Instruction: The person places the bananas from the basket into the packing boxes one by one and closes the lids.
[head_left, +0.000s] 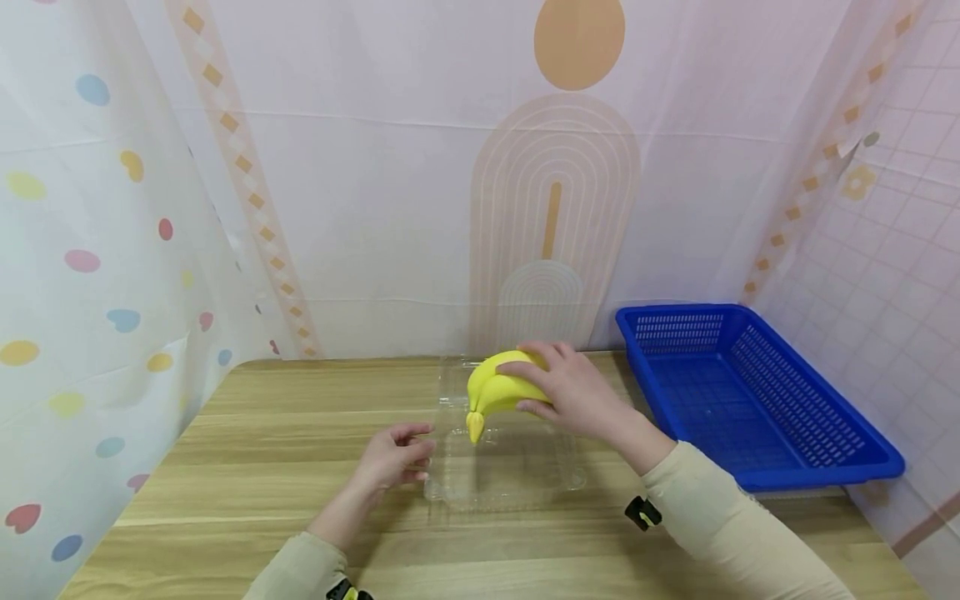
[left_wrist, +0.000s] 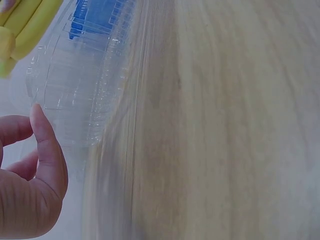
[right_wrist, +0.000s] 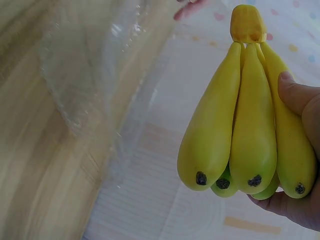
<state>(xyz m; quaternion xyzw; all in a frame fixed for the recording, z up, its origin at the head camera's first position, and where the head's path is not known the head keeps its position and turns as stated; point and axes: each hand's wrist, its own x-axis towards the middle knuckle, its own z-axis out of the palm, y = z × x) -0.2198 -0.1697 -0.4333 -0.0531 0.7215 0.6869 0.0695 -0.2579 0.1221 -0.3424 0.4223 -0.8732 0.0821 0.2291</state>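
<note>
Bananas [head_left: 498, 391] in right-hand fingers [head_left: 528, 372]

Right wrist: container [right_wrist: 107, 65] blurred; left fingers [right_wrist: 191, 9] cropped

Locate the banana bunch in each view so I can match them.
Head: banana bunch, just below centre, in the right hand.
Left wrist: banana bunch, top left corner, partly cut off.
Right wrist: banana bunch, right of centre.
Shared landmark: clear plastic container, in all three.

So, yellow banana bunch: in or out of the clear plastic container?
Out: the right grip holds the yellow banana bunch raised; the right wrist view shows it apart from the clear plastic container.
</note>
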